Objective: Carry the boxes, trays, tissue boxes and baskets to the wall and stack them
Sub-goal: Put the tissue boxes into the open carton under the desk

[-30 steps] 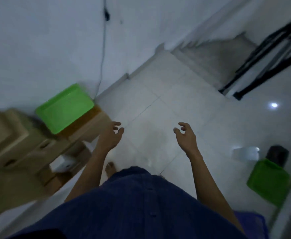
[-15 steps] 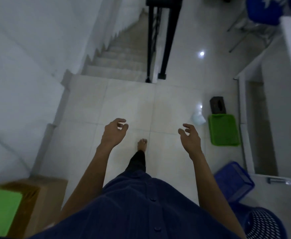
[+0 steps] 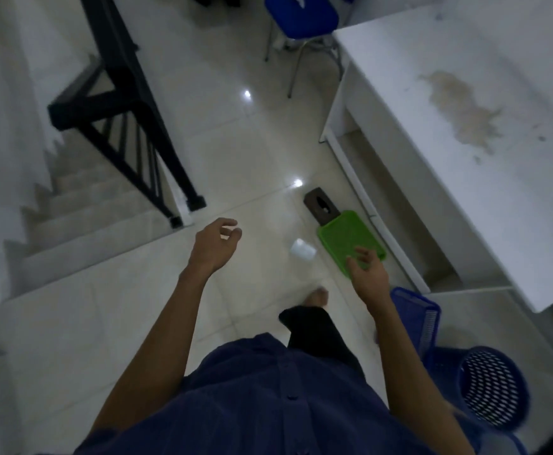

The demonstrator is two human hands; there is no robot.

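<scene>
A green tray (image 3: pixel 347 236) lies flat on the tiled floor beside the white table's leg. A dark tissue box (image 3: pixel 321 205) lies just beyond it. A small white box (image 3: pixel 303 249) sits on the floor to the tray's left. Two blue baskets stand at the lower right, a rectangular basket (image 3: pixel 416 311) and a round mesh basket (image 3: pixel 495 387). My left hand (image 3: pixel 214 246) hangs in the air with loosely curled fingers and holds nothing. My right hand (image 3: pixel 368 274) hovers over the tray's near corner, fingers relaxed and empty.
A white table (image 3: pixel 472 133) with a brown stain fills the right side. A staircase (image 3: pixel 98 211) with a black railing (image 3: pixel 130 103) descends at the left. A blue chair (image 3: pixel 301 14) stands at the top. My bare foot (image 3: pixel 317 297) steps forward on the pale tiles.
The view has swung right from the stacked boxes at the wall to the table side. The tray, tissue box and baskets have come closer. Both hands stay empty.
</scene>
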